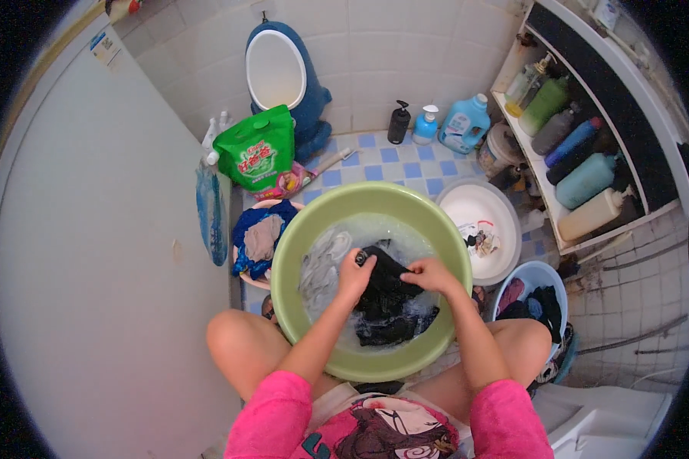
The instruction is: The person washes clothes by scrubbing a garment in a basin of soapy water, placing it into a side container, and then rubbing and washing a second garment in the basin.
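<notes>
A black garment (386,278) is stretched between my two hands, its lower part lying in sudsy water. My left hand (355,276) pinches its upper left edge, with a bunched bit of cloth at the fingers. On the other side my right hand (433,275) grips the right edge between thumb and fingers. Both hands are inside a large green plastic basin (367,370) between my knees. Pale grey cloth (323,267) lies soaking in the water left of the black garment. Foam (402,226) covers part of the surface.
Left of the basin is a pink tub (255,281) of blue clothes, behind it a green detergent pouch (258,149). A white basin (476,198) and a light-blue bucket (531,272) of clothes stand right. Bottles line the back wall and a shelf (585,172).
</notes>
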Available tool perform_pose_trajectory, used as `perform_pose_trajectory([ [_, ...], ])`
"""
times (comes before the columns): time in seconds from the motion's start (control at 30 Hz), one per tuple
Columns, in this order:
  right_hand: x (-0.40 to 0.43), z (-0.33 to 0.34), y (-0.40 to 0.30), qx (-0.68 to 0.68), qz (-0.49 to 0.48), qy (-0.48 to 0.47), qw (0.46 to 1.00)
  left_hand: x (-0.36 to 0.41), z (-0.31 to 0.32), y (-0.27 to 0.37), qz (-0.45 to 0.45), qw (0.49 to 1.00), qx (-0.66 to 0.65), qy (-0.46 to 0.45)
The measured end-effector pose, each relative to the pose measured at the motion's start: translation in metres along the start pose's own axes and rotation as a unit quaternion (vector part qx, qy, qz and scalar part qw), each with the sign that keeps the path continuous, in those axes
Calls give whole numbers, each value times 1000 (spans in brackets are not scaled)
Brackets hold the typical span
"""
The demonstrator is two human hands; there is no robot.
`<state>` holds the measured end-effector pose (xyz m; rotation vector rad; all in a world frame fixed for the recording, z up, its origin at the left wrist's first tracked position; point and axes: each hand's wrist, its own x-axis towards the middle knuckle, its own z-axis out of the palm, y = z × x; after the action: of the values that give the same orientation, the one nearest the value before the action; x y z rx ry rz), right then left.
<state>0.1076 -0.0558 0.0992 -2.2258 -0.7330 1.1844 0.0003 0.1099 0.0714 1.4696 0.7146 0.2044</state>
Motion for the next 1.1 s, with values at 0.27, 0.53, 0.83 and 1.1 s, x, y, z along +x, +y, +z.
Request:
perform_pose_trajectory([
  [0.27,-21,37,-61,127,-111,308,936,7,21,-7,-49,984,-133,108],
  [0.53,-18,44,-42,-71,-2,353,933,-40,50,28,-156,987,40,-6],
  [0.83,-11,43,9,-51,62,268,960,-27,36,-26,154,945,287,-41],
  [1.1,-6,70,-3,-253,83,177,947,-32,29,-39,297,810,501,-69],
])
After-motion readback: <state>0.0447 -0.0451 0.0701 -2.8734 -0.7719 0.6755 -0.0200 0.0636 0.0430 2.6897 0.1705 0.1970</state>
